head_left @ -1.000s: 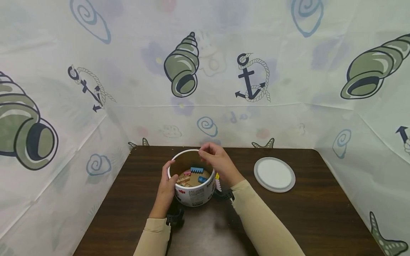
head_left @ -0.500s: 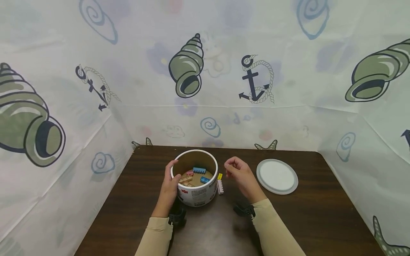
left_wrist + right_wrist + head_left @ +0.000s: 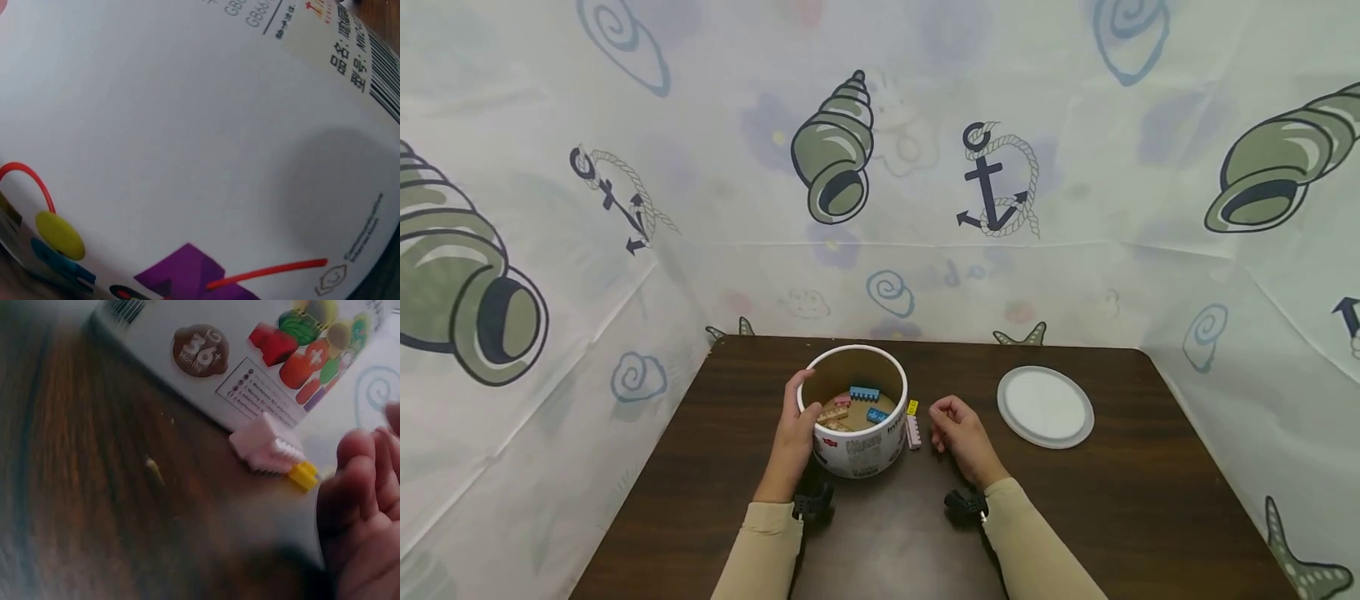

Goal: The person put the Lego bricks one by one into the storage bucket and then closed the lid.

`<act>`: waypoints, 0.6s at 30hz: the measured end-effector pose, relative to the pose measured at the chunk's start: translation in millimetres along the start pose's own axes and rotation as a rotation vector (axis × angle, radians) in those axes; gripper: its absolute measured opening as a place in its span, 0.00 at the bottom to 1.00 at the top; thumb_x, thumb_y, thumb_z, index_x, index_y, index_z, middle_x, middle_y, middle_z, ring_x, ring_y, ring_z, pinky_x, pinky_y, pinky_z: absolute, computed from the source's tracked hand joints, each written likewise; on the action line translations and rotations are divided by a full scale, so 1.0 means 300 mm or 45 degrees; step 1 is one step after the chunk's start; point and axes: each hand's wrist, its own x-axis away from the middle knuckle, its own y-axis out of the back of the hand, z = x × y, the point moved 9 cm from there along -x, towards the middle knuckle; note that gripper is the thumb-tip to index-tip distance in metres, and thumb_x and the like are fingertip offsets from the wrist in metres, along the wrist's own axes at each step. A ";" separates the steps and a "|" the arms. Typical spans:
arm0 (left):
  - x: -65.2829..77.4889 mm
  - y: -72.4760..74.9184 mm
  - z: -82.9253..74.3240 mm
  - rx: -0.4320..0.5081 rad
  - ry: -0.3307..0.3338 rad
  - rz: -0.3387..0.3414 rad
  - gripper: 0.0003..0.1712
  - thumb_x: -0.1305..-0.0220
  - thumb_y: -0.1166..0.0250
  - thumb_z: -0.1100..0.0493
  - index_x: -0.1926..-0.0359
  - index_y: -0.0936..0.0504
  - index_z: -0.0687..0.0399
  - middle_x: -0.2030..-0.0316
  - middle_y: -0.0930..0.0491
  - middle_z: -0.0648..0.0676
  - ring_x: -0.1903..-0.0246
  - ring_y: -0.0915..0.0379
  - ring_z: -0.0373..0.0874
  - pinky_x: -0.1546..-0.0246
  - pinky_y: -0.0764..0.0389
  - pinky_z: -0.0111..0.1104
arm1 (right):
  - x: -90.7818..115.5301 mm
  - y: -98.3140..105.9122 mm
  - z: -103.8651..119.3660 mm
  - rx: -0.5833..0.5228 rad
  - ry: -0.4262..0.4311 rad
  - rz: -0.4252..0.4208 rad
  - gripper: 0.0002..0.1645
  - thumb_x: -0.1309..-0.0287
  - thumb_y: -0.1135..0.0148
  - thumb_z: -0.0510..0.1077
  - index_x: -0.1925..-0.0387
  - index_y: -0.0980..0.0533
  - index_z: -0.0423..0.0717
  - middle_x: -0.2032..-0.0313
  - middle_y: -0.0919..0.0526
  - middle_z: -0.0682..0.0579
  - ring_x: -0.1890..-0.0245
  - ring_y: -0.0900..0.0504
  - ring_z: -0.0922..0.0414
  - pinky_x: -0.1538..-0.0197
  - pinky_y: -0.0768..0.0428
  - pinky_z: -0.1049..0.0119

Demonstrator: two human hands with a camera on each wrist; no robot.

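Note:
A round white tub (image 3: 859, 450) with printed labels stands on the table, its top open. My left hand (image 3: 794, 429) grips its left side, thumb over the near rim and fingers outside. Inside lie blue toothed blocks (image 3: 864, 393), a pink block (image 3: 842, 400) and tan blocks (image 3: 832, 414). Against the tub's right side sit a pale pink toothed block (image 3: 913, 432) and a small yellow block (image 3: 912, 407), both also in the right wrist view. Just right of them, my right hand (image 3: 962, 437) hovers low with loosely curled fingers and nothing visible in it. The left wrist view shows only the tub's printed wall (image 3: 187, 137).
A round white lid (image 3: 1046, 407) lies flat on the dark wooden table (image 3: 1120, 508), right of my right hand. Behind and at both sides hangs a pale cloth (image 3: 715, 192) printed with shells and anchors. Dark straps sit on both wrists.
My right hand has come away from the tub's far right rim, moving right and then down toward the near side, beside the pale pink block. My left hand keeps its grip on the tub.

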 end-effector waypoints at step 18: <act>-0.006 0.001 0.002 0.016 0.000 0.010 0.33 0.19 0.49 0.56 0.18 0.43 0.33 0.17 0.47 0.61 0.22 0.43 0.69 0.23 0.40 0.65 | -0.014 -0.027 -0.025 0.645 0.064 0.144 0.41 0.42 0.16 0.49 0.31 0.25 0.44 0.39 0.28 0.41 0.59 0.16 0.54 0.60 0.17 0.66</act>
